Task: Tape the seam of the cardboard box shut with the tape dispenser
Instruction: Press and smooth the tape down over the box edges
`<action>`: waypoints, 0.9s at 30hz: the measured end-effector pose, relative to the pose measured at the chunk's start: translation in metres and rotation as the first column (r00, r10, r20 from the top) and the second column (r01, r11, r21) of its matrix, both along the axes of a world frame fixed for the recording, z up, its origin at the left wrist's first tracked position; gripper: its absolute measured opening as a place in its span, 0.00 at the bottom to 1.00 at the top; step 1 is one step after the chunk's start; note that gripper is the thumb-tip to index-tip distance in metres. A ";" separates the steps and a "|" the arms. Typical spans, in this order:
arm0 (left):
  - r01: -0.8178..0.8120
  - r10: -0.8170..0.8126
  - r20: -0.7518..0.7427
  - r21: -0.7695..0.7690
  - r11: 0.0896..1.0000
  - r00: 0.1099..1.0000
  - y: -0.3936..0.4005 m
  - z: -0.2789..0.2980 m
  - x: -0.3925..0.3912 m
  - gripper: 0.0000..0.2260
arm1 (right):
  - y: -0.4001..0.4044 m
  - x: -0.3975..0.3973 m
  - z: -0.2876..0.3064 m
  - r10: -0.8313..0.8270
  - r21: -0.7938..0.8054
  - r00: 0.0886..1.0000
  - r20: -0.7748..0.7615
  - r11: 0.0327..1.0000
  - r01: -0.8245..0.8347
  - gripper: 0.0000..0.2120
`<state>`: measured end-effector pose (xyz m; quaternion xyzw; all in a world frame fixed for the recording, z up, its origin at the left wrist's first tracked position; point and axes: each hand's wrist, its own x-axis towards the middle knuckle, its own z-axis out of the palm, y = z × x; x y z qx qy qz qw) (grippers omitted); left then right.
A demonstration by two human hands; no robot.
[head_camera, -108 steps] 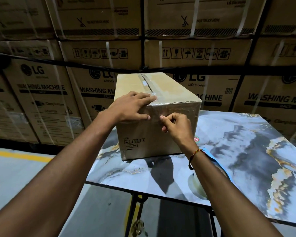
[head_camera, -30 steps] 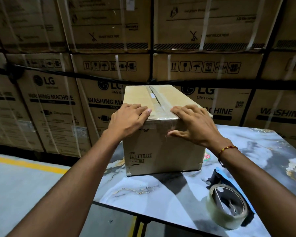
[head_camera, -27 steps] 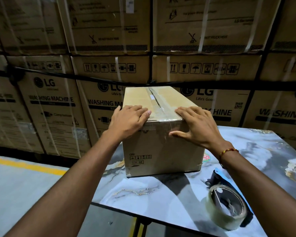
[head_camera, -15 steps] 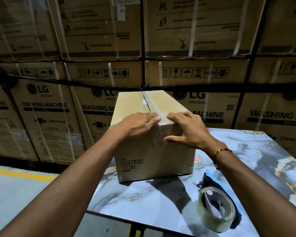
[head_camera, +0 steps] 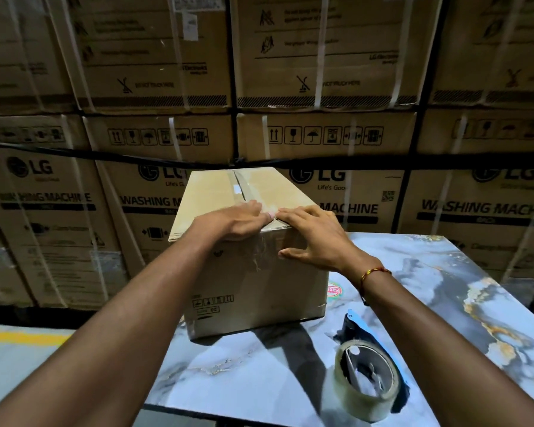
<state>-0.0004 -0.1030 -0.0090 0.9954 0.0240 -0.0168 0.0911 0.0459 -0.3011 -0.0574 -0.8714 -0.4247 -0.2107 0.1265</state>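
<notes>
A long brown cardboard box [head_camera: 259, 291] stands on the marble-patterned table [head_camera: 438, 291]. Clear tape runs along its top seam [head_camera: 239, 188] and down over the near face. My left hand [head_camera: 232, 223] lies flat on the near top edge, left of the seam. My right hand [head_camera: 312, 235] presses flat on the top right of the seam, thumb down on the front face. The fingertips of both hands nearly meet over the tape. The tape dispenser [head_camera: 370, 377], blue-black with a clear tape roll, lies on the table at near right, untouched.
A wall of large strapped washing-machine cartons [head_camera: 321, 72] stands close behind the table. A round red sticker [head_camera: 335, 291] lies by the box's right corner. The table's near edge [head_camera: 228, 409] drops to a grey floor with a yellow line [head_camera: 22, 334] at left.
Both hands slid inward along the box's near top edge until the fingertips nearly meet over the tape. The view tilted slightly upward. The dispenser stayed on the table.
</notes>
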 end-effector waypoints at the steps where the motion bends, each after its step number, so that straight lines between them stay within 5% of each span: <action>1: -0.015 0.015 0.033 0.011 1.000 0.999 -0.002 -0.003 0.001 0.31 | 0.000 0.000 0.000 -0.001 0.011 1.000 -0.008 1.000 0.001 0.37; 5: 0.009 -0.012 0.086 0.028 1.000 0.996 0.003 -0.007 -0.013 0.38 | 0.001 -0.001 0.001 -0.010 0.047 0.999 -0.036 0.999 0.012 0.37; 18: 0.124 -0.092 0.283 -0.097 0.988 0.955 0.042 -0.012 -0.066 0.35 | 0.000 -0.003 0.000 -0.018 0.029 0.998 -0.056 0.999 0.020 0.37; 23: -0.067 -0.059 0.469 0.247 0.967 0.881 0.019 -0.034 -0.065 0.30 | 0.004 -0.004 -0.003 -0.019 0.119 0.999 -0.042 0.993 0.024 0.30; 27: -0.088 -0.106 0.583 0.294 0.952 0.806 0.019 -0.045 -0.066 0.24 | 0.015 -0.006 -0.011 -0.086 0.202 0.996 0.008 0.976 0.083 0.30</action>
